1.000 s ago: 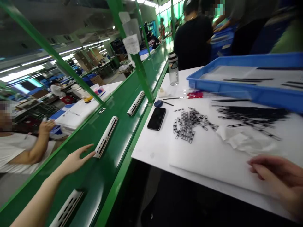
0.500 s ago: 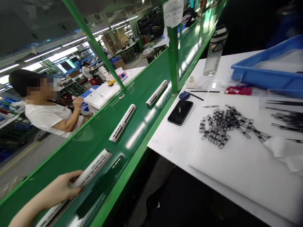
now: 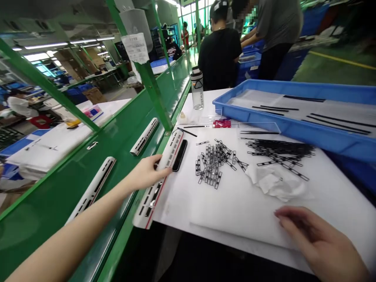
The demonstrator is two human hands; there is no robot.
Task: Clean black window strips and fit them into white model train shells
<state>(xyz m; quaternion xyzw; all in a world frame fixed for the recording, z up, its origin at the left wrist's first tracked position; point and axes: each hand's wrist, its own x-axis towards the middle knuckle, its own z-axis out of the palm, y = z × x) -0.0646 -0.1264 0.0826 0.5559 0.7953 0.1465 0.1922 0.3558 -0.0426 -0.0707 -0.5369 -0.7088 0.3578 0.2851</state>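
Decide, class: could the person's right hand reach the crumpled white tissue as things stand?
Probably yes: the right hand lies at the near edge of the white sheet, close to the crumpled white tissue, and nothing appears to stand between them.

The one view comes from a camera worn on the person's head, looking forward and down from above the near edge of the bench [image 3: 173,205]. It faces along the green conveyor [image 3: 49,223] toward the far windows [image 3: 188,23]. The left hand [image 3: 143,173] and right hand [image 3: 317,239] sit close to the lens at the lower edge of the frame, while the workshop stretches well behind them.
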